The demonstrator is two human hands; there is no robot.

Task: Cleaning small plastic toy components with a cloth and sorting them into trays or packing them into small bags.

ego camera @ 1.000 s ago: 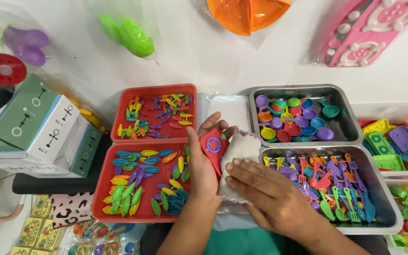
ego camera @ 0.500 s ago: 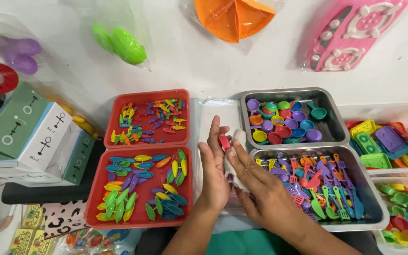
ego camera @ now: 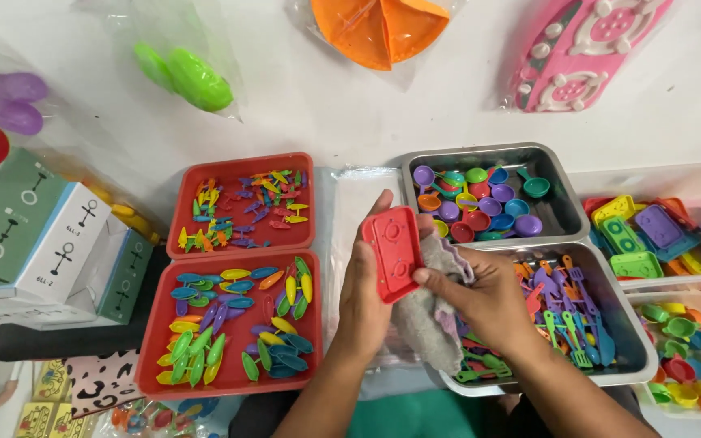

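Red toy stove piece (ego camera: pixel 393 253) — a flat rectangular plastic plate with moulded rings — is held upright above the gap between the red trays and the steel trays. Left hand (ego camera: pixel 364 296) has its grip closed round the piece's lower left edge, fingers behind it. Right hand (ego camera: pixel 492 302) holds a grey cloth (ego camera: pixel 438 312) bunched in its grip, with the thumb pressed against the piece's right edge — the cloth hangs down beneath. Just left lies a red tray of leaf-shaped toys (ego camera: pixel 233 320), with a second red tray of small bits (ego camera: pixel 243 204) above it. To the right, a steel tray of toy utensils (ego camera: pixel 610 324) sits partly under the right hand, below a steel tray of toy pans (ego camera: pixel 561 203), all on the white tabletop (ego camera: pixel 350 122).
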